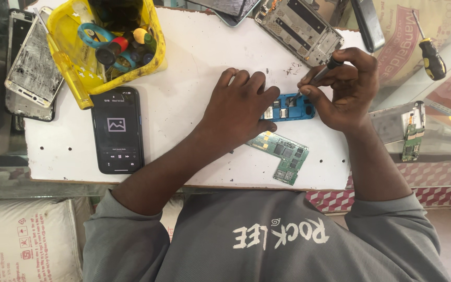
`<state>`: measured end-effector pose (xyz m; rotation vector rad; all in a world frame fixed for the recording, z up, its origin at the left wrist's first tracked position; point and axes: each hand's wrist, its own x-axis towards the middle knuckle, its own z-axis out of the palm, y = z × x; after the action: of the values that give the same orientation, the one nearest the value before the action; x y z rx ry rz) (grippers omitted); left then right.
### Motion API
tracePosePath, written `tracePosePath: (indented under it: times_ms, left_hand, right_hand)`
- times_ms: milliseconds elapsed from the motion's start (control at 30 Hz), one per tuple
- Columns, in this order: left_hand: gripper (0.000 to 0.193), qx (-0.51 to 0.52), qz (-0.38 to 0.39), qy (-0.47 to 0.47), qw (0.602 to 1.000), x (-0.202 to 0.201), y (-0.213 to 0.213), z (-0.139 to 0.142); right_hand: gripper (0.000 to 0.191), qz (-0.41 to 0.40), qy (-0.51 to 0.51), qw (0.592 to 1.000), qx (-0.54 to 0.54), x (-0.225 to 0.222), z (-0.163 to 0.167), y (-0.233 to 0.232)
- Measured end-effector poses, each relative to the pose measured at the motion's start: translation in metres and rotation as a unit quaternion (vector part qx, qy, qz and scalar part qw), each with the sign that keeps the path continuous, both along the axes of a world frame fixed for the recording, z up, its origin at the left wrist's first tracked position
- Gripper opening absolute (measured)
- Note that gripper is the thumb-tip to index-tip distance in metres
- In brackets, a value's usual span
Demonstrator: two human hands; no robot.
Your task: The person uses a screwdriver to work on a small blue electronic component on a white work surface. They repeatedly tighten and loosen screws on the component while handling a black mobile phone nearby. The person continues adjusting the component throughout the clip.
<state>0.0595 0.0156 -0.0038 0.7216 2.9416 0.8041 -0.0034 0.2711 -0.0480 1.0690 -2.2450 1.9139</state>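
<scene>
A small blue phone housing point(294, 107), opened up, lies on a white work board point(184, 109). My left hand point(240, 107) presses down on its left end and holds it still. My right hand point(349, 87) grips a thin screwdriver point(323, 71) like a pen, with the tip resting on the top edge of the blue housing. A green circuit board point(283, 154) lies loose on the white board just below the housing, near the front edge.
A black smartphone point(117, 129) with a lit screen lies at the left. Behind it stands a yellow basket point(71, 78) of tools. Further off are a cracked phone point(31, 65) far left, a bare metal phone frame point(298, 28), a yellow-handled screwdriver point(432, 53) and another small board point(411, 137).
</scene>
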Motion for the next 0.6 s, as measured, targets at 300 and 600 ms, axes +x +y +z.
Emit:
tracePosePath:
  times_ms: [300, 600]
  left_hand:
    - [0.054, 0.009, 0.002, 0.006, 1.000, 0.0015, -0.0015, -0.0002]
    - [0.056, 0.008, 0.002, 0.003, 1.000, 0.0011, -0.0012, 0.0002]
  right_hand:
    - [0.063, -0.009, 0.008, 1.000, 0.007, -0.0049, 0.0023, 0.0017]
    - [0.063, 0.030, -0.005, 0.999, -0.043, -0.0071, 0.0038, -0.0033]
